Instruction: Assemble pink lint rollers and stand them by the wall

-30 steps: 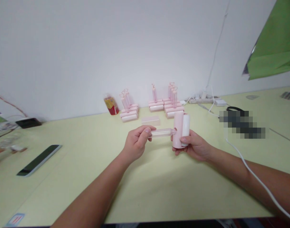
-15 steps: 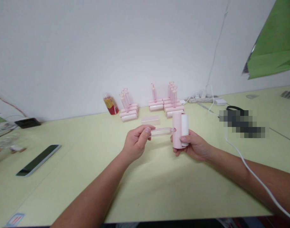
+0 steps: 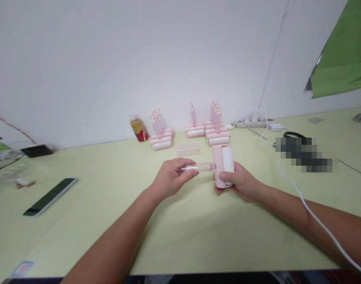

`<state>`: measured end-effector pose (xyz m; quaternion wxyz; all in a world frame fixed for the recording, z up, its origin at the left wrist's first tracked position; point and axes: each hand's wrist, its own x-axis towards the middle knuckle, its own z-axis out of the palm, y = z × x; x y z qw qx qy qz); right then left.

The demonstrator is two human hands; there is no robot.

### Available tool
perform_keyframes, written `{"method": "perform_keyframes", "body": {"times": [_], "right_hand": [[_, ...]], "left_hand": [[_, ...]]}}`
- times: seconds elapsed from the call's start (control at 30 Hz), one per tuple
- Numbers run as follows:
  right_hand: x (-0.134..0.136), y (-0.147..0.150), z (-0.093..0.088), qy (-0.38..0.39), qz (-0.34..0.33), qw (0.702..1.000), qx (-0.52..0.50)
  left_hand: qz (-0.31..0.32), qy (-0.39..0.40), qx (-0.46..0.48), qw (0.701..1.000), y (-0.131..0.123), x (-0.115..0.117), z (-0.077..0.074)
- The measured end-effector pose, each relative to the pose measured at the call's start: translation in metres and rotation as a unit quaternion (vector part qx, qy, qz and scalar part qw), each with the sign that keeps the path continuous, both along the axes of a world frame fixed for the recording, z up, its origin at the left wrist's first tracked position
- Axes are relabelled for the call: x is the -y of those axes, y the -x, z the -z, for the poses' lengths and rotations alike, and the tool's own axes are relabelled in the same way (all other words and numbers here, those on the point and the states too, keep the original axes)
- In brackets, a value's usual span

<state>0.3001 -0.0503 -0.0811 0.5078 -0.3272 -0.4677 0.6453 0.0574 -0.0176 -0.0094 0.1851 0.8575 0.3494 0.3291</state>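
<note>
My right hand (image 3: 239, 179) is closed around a lint roller head with a pink cover (image 3: 217, 165) and a white roll (image 3: 227, 163), held upright above the table. The thumb lies across the roll. My left hand (image 3: 174, 177) holds the clear, pinkish handle (image 3: 202, 167) between thumb and fingers. The handle points sideways, its right end meeting the pink cover; whether it is locked in, I cannot tell. Just behind my hands lies a translucent pink rectangular cover (image 3: 188, 149).
Several pink lint rollers stand along the wall, in a left group (image 3: 161, 142) and a right group (image 3: 218, 138). Beside them is a red and yellow package (image 3: 139, 129). A phone (image 3: 50, 197) lies left. On the right are a power strip (image 3: 242, 124) and a white cable (image 3: 310, 213).
My left hand's grip on the handle has shifted, with the fingers reaching farther along it. The roller head has turned slightly, showing more of the white roll.
</note>
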Motion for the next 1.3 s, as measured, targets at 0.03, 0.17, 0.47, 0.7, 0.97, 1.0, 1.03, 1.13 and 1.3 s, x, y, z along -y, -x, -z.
{"method": "perform_keyframes", "body": {"times": [0.03, 0.17, 0.47, 0.7, 0.97, 1.0, 1.03, 1.13, 1.3], "right_hand": [[0.000, 0.000, 0.001, 0.006, 0.003, 1.000, 0.001], [0.001, 0.004, 0.002, 0.016, 0.014, 1.000, 0.016], [0.007, 0.008, -0.003, 0.021, 0.019, 0.998, 0.061], [0.004, 0.001, -0.011, -0.226, 0.260, 0.870, 0.353], [0.016, 0.002, -0.023, -0.407, 0.120, 0.709, 0.563], [0.016, 0.002, -0.024, -0.395, 0.115, 0.714, 0.566], [0.016, 0.002, -0.025, -0.385, 0.111, 0.720, 0.567], [0.016, 0.002, -0.028, -0.367, 0.077, 0.739, 0.560], [0.024, 0.005, -0.036, -0.341, 0.010, 0.762, 0.550]], "left_hand": [[-0.002, 0.003, -0.003, 1.000, -0.001, -0.001, 0.001], [-0.007, 0.014, -0.013, 1.000, -0.004, -0.002, 0.008], [-0.003, 0.038, -0.009, 0.999, -0.007, -0.004, 0.012], [-0.035, 0.081, -0.004, 0.996, -0.020, 0.002, 0.023], [0.000, 0.171, 0.117, 0.978, -0.040, 0.019, 0.023], [-0.009, 0.200, 0.161, 0.966, -0.040, 0.017, 0.023], [-0.021, 0.238, 0.211, 0.948, -0.040, 0.014, 0.023], [-0.033, 0.361, 0.353, 0.863, -0.037, 0.004, 0.022], [-0.006, 0.421, 0.450, 0.787, -0.038, 0.000, 0.019]]}}
